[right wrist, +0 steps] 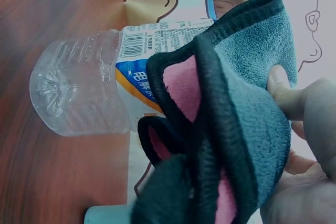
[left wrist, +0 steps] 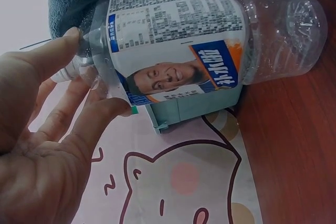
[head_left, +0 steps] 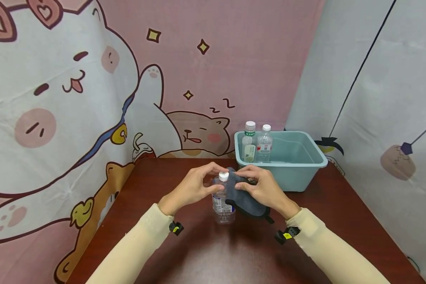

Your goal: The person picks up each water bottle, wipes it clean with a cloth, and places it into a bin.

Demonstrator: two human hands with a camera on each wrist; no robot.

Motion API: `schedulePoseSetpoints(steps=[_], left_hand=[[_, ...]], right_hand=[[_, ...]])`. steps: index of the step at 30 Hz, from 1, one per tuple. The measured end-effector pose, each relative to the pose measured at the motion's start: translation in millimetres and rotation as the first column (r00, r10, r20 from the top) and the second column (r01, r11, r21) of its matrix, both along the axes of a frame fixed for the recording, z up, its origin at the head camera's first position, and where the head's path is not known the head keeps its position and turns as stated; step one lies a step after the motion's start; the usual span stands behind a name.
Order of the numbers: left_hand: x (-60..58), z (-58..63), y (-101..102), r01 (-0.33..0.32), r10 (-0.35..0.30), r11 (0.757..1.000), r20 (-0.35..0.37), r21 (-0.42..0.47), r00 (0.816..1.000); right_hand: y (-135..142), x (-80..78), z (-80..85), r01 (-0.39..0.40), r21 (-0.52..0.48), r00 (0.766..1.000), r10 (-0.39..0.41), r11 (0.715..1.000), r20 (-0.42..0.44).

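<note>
A clear plastic bottle (head_left: 223,207) with a white cap (head_left: 223,176) and a printed label stands upright on the table. My left hand (head_left: 193,187) holds it near the top, thumb and fingers about its shoulder, as the left wrist view shows. Against the bottle's right side lies a folded grey-blue cleaning cloth (head_left: 246,201) with black edging. My right hand (head_left: 260,188) grips this cloth between thumb and fingers. Pink lining (right wrist: 184,87) shows at the cloth's folds in the right wrist view. Part of the label (left wrist: 173,45) is covered by the cloth in that view.
Behind my right hand, a light teal basin (head_left: 294,173) stands on the dark red-brown table (head_left: 156,177). Two more plastic bottles, one with a green band (head_left: 249,146) and one with a red-marked label (head_left: 264,146), stand upright in its left end. A cartoon-printed curtain (head_left: 213,59) hangs behind.
</note>
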State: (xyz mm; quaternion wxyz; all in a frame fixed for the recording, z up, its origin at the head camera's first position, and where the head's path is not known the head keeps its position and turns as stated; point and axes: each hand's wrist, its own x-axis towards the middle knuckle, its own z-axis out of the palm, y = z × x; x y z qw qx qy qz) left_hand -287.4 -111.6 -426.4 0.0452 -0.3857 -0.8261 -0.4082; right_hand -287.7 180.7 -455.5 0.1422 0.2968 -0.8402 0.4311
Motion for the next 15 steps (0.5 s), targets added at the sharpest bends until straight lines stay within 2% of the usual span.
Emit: schedulePoseSetpoints(steps=[8,15], left_hand=[[0.3,0.1,0.3,-0.006,0.006,1.000,0.010,0.003,1.000],[-0.5,-1.1,0.0,-0.010,0.010,1.000,0.023,-0.003,1.000]], right_hand=[[-0.5,1.6,2.1,-0.002,0.028,1.000,0.002,1.000,-0.008],[3.1,3.2,-1.8,0.034,0.085,0.999,-0.033,0.996,-0.020]])
